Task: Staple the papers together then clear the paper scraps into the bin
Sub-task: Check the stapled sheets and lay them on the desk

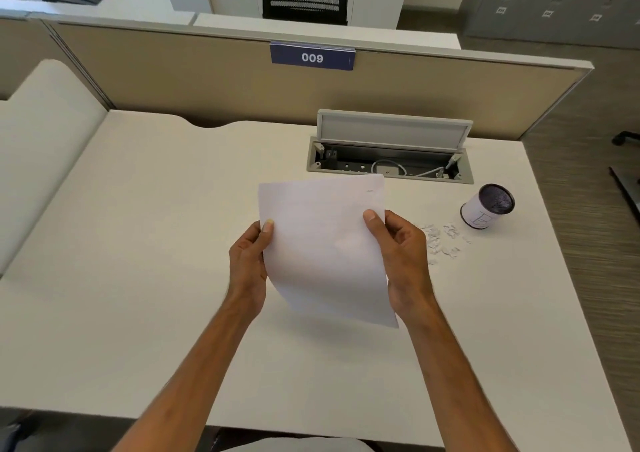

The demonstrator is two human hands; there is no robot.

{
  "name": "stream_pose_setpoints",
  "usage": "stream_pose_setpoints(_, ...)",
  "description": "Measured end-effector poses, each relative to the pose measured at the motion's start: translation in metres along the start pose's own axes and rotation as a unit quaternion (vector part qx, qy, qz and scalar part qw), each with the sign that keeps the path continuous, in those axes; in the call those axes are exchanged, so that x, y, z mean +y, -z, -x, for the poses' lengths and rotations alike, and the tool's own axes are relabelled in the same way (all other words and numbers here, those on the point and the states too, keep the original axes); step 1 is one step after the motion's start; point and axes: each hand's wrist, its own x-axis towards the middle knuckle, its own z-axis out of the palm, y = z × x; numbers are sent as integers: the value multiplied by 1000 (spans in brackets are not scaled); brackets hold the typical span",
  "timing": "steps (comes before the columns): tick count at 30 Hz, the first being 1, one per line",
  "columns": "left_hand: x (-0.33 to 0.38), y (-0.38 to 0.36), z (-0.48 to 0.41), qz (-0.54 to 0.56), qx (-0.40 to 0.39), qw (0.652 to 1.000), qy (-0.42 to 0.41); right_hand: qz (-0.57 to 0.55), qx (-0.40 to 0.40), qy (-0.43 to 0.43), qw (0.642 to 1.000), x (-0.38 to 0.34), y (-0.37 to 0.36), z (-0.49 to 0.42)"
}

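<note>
The left hand pinches the left edge of the papers, thumb on top and fingers hidden behind the sheet, while the right hand grips the right edge the same way, thumb pressed on the upper face. Between them the papers are held up above the desk, tilted so the far edge rises toward the partition and the near corner sags down to the right, casting a soft shadow on the desktop beneath. A small dark mark sits near the far right corner of the top sheet (it may be a staple, but it is too small to tell). Both bare forearms reach in from the near edge of the desk. To the right of the right hand, just beside it on the desktop, lies a loose scatter of white paper scraps. Just beyond the scraps, farther right, stands a small round bin with a dark mesh inside and a white paper label wrapped around it, tilted a little in this wide view. Behind the papers, toward the far side, an open cable tray is set into the desk, its grey lid standing up and white cables coiled inside. Beyond that runs a tan partition carrying a blue sign with white digits.
</note>
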Motion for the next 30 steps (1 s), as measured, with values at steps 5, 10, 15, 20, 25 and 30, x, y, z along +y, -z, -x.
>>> stream_pose_setpoints(5, 1, 2, -3, -3, 2, 1000, 4, 20, -12, 33, 999, 0, -3, 1)
stream_pose_setpoints(10, 3, 0, -5, -37, 19, 999, -4, 12, 5, 53, 999, 0, -7, 3)
stream_pose_setpoints(15, -4, -17, 9, -225, 136, 946, -189, 56, 74, 92, 991, 3, -15, 8)
stream_pose_setpoints(20, 10, -46, 44, -230, -7, 948, -221, 156, 129, 177, 963, 6, -28, 17)
stream_pose_setpoints(25, 9, -68, 67, -195, -120, 951, -209, 201, 117, 217, 948, 18, -49, 29)
stream_pose_setpoints(30, 7, -68, 71, -143, -108, 969, -169, 247, 75, 215, 942, 35, -63, 35)
